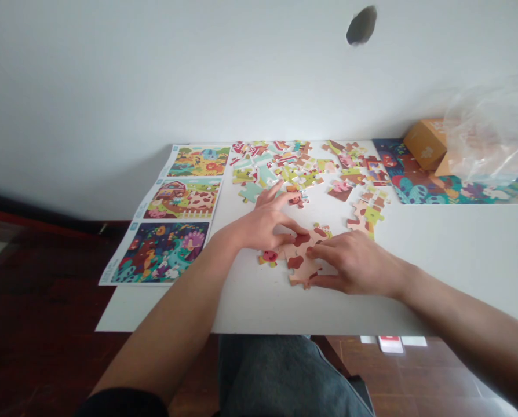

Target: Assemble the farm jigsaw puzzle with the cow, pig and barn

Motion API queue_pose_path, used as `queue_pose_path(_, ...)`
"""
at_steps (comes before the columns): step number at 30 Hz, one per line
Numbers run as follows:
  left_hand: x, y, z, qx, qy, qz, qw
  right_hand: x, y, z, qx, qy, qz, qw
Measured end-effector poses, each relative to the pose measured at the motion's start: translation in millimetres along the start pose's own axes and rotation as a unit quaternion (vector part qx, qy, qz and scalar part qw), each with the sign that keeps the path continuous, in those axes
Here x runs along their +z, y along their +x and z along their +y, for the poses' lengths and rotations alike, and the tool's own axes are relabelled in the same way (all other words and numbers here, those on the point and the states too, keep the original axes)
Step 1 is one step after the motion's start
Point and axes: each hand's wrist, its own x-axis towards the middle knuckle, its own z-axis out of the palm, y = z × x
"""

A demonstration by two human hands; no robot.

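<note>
A small joined group of cow-patterned puzzle pieces (297,262), cream with brown-red patches, lies on the white table near its front edge. My left hand (265,226) reaches over it from the left, thumb and index finger closed on an upper piece, the other fingers stretched out. From the right, my right hand (357,263) grips the lower piece between thumb and index finger. A pink-faced piece (269,256) shows at the group's left side. Just beyond my left fingertips lies a loose piece with a brown figure (296,197). My fingers hide part of the group.
Several loose puzzle pieces (285,168) spread along the wall side. A picture sheet (166,200) with three scenes lies left, overhanging the table edge. At right, a finished-looking dark puzzle picture (415,188) lies under an orange box (426,145) and a clear plastic bag (489,133).
</note>
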Motion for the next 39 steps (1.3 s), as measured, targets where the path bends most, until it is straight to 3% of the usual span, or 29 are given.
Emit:
queue_pose_path(9,2.8,0,1,0.01,0.006,0.008,1.0,0,0,1,0.013,0.016,0.039,0.999)
queue_pose_path(21,0.5,1,4,0.013,0.01,0.0,1.0,3,4,0,-0.02,0.025,0.024,0.999)
queue_pose_path(26,0.4,1,4,0.012,0.014,-0.004,1.0,2,5,-2,-0.003,0.029,0.016,0.999)
queue_pose_path(34,2.2,1,7,0.015,0.006,-0.002,1.0,-1,1,7,0.048,0.057,0.115,0.991)
queue_pose_path(39,3.3,1,8,0.009,0.0,-0.007,1.0,-2,0,11,0.012,0.052,0.1,0.994)
